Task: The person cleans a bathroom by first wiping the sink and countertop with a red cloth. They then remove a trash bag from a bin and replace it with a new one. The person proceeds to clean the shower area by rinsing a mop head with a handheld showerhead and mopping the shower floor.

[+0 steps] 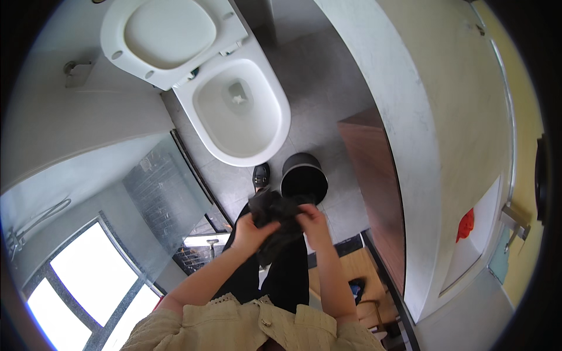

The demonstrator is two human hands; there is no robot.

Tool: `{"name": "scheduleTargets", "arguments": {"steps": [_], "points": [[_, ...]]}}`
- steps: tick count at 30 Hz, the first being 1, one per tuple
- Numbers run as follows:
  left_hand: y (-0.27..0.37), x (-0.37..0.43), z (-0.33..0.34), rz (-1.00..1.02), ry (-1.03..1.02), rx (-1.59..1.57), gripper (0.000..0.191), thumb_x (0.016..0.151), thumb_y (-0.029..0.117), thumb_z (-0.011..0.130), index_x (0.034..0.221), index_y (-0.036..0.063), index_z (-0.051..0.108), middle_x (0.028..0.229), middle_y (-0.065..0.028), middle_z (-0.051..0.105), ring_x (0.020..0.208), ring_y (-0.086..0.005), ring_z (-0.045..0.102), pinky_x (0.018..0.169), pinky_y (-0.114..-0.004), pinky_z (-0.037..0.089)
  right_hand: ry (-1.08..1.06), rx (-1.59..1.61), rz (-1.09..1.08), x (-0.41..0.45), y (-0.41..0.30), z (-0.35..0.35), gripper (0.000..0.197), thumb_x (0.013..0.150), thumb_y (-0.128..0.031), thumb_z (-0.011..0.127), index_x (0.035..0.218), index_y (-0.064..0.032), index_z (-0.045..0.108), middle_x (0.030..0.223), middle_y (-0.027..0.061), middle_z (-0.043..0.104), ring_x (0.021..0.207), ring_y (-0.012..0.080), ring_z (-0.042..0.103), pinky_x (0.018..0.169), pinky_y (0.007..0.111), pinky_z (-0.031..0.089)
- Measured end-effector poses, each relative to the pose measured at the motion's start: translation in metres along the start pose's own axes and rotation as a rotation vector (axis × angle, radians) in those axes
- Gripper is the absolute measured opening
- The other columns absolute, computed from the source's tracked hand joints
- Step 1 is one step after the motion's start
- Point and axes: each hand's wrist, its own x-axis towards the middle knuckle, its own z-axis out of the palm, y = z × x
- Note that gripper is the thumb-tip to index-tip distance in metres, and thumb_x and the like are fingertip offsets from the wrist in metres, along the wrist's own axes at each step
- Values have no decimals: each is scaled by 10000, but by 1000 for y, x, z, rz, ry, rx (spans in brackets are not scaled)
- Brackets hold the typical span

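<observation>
Between my two hands hangs a crumpled black plastic bag (273, 213), thin and partly see-through at its edges. My left hand (251, 232) grips its left side, thumb laid across the front. On the other side, the fingers of my right hand (312, 223) pinch the bag's right edge. Just beyond my right hand, a round black bin (305, 180) rests on the floor, its dark mouth facing me. Whether anything lies inside it is too dark to tell. Past the bin is a white toilet (281, 127) with lid and seat raised; a small white scrap (238, 99) shows in its bowl.
My black shoe (261, 174) is beside the bin. A glass shower panel (167, 188) stands at left, near a bright window (94, 272). At right are a reddish-brown cabinet (373, 175) and a wall niche (474, 245) holding a red item (466, 225). A paper holder (78, 73) hangs upper left.
</observation>
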Motion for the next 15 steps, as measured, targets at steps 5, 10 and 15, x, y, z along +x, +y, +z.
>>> {"name": "scheduleTargets", "arguments": {"steps": [5,10,15], "points": [[-22,50,-56,-447,-16,-900,152,783,-29,467,855,39,583,801,-92,623,734,-227,624,689,-402,542,593,564,89,-23,47,-129,193,791,-101,482,941,-45,591,925,77,607,821,189,584,718,319,491],[-17,48,-49,101,120,493,184,702,136,653,651,5,536,684,-92,560,607,-229,551,555,-308,429,779,-574,-256,-59,-16,-103,233,747,-30,478,950,-26,593,905,106,596,874,203,560,770,278,439],[20,-11,19,596,-203,635,182,670,124,644,790,33,542,924,-144,511,798,-327,557,647,-373,481,-43,-457,-398,-65,23,11,247,747,17,509,971,-41,596,1009,128,610,897,295,598,794,326,467]]}}
